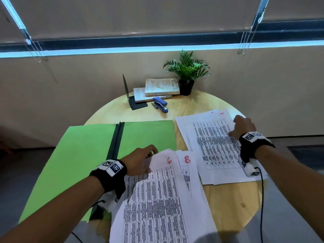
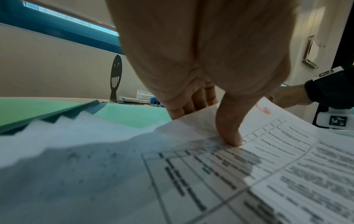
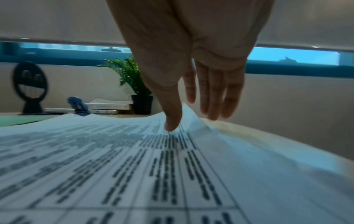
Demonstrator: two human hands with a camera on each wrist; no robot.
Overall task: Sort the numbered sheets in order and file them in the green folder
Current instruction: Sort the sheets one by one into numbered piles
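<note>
The green folder lies open on the left of the round table, with a dark spine down its middle. My left hand holds a stack of printed sheets at its top left corner. The thumb presses on top and the fingers go underneath. The top sheet bears a red 6, and a sheet with a red 8 sticks out beneath it. At the right, my right hand rests on a second pile of sheets. Its thumb touches the top sheet and its straight fingers hang past the raised right edge.
At the back of the wooden table are a blue stapler, two stacked books, a black bookend and a potted plant. The folder's left half overhangs the table edge. A cable trails from each wrist.
</note>
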